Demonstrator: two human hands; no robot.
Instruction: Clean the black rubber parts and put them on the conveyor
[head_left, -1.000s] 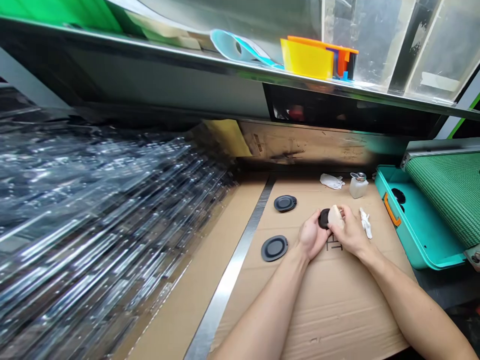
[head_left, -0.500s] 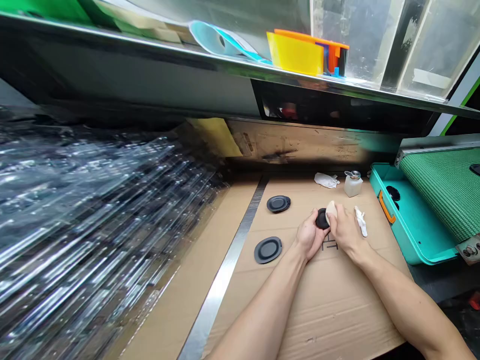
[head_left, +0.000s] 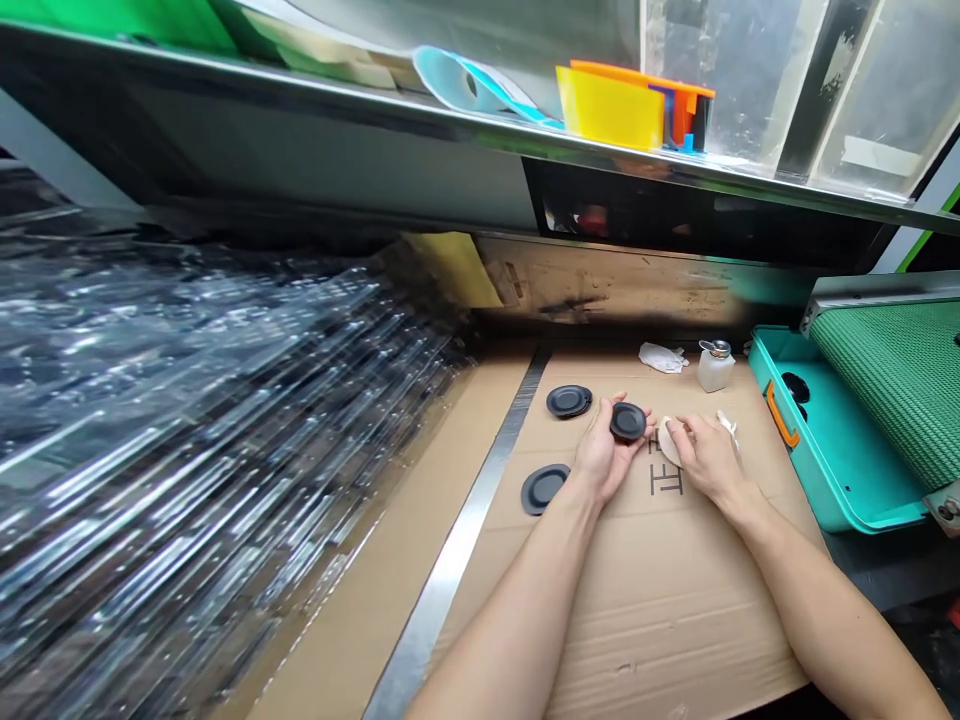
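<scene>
A black oval plastic part [head_left: 628,422] lies face up in my left hand [head_left: 606,455], its fingers curled round the edge. Off to the right of it, my right hand [head_left: 705,453] pinches a thin cream-coloured round pad [head_left: 670,442] between thumb and fingers. The pad is apart from the black part, low over the cardboard. Left of my left hand are more black oval parts: one pile [head_left: 569,401] farther back, and a nearer part [head_left: 544,488] partly covered by my left wrist.
Cardboard [head_left: 637,600] covers the bench. A white pump bottle [head_left: 715,368] and crumpled white tissue [head_left: 663,358] stand at the back. To the right are a turquoise bin [head_left: 832,470] and green conveyor belt [head_left: 892,350]. Clear plastic trays [head_left: 187,450] fill the left. A shelf [head_left: 480,118] overhangs.
The pad has come away from the black part, and my hands have moved apart. My left hand has shifted left and turned the part face up. The view has shifted slightly.
</scene>
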